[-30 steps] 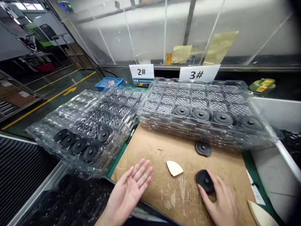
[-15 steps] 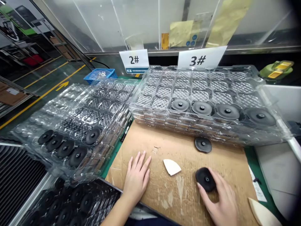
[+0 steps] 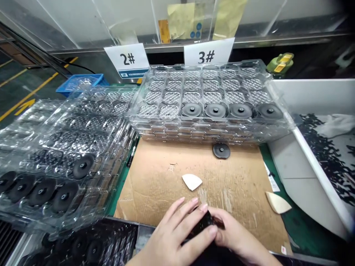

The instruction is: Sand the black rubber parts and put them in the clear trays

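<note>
Near edge: over the flat brown cardboard sheet (image 3: 155,188), left hand (image 3: 177,236) and right hand (image 3: 234,232), half-closed, hold one black rounded part (image 3: 204,221) (mostly hidden); a loosened grip could drop it.
Far edge: black round disc (image 3: 221,150) lying loose; a knock could slide it.

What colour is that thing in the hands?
The held part looks black, though partly covered; the head view shows it.

The cardboard sheet (image 3: 151,173) looks matt, with rough scuffs. Behind this sheet, the tray stack (image 3: 177,129) looks like clear, glossy plastic. On the sheet, one black disc (image 3: 221,151) looks smooth and matt.
</note>
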Available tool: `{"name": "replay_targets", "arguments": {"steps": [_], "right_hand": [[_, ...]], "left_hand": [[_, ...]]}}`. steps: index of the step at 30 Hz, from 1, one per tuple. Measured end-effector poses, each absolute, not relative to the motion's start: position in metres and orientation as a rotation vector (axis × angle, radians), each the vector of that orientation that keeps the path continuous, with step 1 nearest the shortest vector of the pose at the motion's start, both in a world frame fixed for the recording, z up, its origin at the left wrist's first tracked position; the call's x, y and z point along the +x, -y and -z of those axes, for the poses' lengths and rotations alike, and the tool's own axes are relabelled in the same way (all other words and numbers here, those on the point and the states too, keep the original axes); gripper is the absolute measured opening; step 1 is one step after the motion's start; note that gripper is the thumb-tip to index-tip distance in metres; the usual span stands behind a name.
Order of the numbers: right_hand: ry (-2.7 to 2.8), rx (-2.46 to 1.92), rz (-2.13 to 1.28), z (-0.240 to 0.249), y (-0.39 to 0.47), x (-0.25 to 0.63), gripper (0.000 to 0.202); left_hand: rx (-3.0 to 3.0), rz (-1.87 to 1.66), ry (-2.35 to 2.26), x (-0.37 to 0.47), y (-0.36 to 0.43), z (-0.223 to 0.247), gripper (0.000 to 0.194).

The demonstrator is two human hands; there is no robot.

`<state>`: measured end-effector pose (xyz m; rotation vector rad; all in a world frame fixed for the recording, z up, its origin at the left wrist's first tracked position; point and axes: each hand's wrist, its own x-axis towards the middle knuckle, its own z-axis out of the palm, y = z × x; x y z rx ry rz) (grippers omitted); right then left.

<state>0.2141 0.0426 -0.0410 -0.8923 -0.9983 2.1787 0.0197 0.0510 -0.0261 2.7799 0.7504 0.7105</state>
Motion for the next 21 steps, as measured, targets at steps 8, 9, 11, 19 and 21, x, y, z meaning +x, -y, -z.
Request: {"name": "replay_targets", "arguments": {"steps": [8, 9, 11, 19, 21], "right_hand": [[1.212, -0.988, -2.195, 0.039, -0.043, 0.204, 0.072], [1.221, -0.978, -2.200, 0.037, -0.043, 0.202, 0.071], [1.223, -0.936, -2.229, 0.035, -0.044, 0.197, 0.068], [1.280, -1.107, -2.277, 0.041, -0.042, 0.179, 0.062], [1.430, -1.186, -2.237, 0.047, -0.039, 0.175, 0.063]], "left_hand": [[2.616, -0.823, -0.518, 0.005, -0.052, 0.025, 0.036], [2.609, -0.829, -0.539, 0.003, -0.051, 0.027, 0.038], [2.575, -0.844, -0.576, -0.002, -0.046, 0.034, 0.041], [2.319, -0.786, -0.723, -0.020, -0.025, 0.048, 0.049], [2.141, -0.752, -0.874, -0.022, -0.018, 0.048, 0.051]]}}
